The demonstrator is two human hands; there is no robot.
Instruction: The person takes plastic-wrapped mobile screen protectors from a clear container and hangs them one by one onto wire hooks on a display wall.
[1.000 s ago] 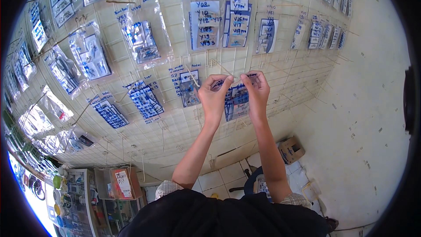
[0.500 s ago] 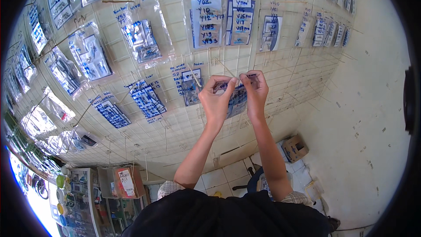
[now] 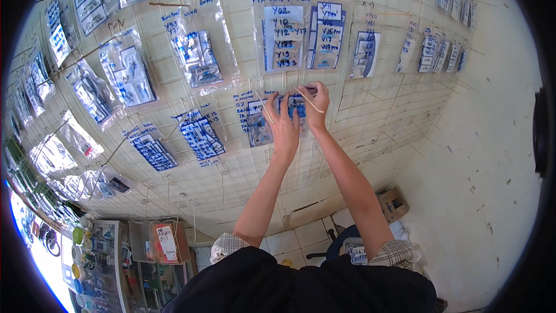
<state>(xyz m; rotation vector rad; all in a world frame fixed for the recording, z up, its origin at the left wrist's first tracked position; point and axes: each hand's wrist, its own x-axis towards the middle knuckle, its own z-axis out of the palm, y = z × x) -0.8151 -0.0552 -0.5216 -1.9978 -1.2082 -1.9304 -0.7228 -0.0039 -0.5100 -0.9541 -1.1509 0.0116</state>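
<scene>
In front of the wire rack, a small clear plastic bag (image 3: pixel 298 106) with blue-and-white packets inside hangs between my hands. My right hand (image 3: pixel 316 107) has curled fingers and pinches the bag's upper right edge. Along its upper left side, my left hand (image 3: pixel 284 134) grips the bag with thumb and fingers, partly hiding it. One pale hook (image 3: pixel 311 102) crosses in front of my right fingers, and another hook (image 3: pixel 267 110) passes over my left fingers. Right behind my left hand hangs a similar bag (image 3: pixel 258 124) of blue-edged packets. Whether the held bag is on a hook, I cannot tell.
Many clear bags of flat packets, such as a large bag (image 3: pixel 284 37), hang from the wire rack (image 3: pixel 243 179). Bare hooks stick out between them. A glass cabinet (image 3: pixel 107 255) and an open carton (image 3: pixel 168 243) stand lower left; a brown box (image 3: pixel 394 204) sits lower right.
Both hands have moved up and slightly left with the bag, closer to the rack. My left fingers have straightened from a tight pinch. The hooks now cross in front of my fingers.
</scene>
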